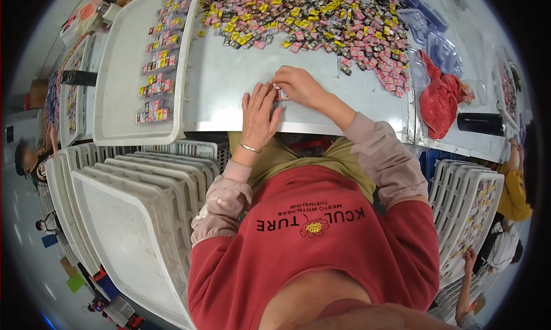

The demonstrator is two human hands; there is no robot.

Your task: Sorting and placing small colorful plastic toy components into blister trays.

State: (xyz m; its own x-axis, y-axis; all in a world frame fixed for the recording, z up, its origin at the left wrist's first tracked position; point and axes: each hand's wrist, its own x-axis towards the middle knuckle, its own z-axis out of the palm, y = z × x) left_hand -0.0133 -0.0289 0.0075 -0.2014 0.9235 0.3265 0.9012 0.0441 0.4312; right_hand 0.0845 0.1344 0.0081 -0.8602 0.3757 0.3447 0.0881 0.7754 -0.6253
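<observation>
At the near edge of the metal tabletop, my two hands meet over a small pink-and-white box. My right hand is closed in a pinch around it, the fingers hiding part of it. My left hand lies stretched out beside it, fingertips touching its left side and thumb apart. Beyond my hands spreads a big pile of small pink, yellow and black boxes. To the left, a white plastic tray carries clear holders filled with rows of such boxes.
Stacked white trays stand at my left, with more trays at my right. A red cloth, clear plastic pieces and a black cylinder lie on the right side. Other people are at both edges.
</observation>
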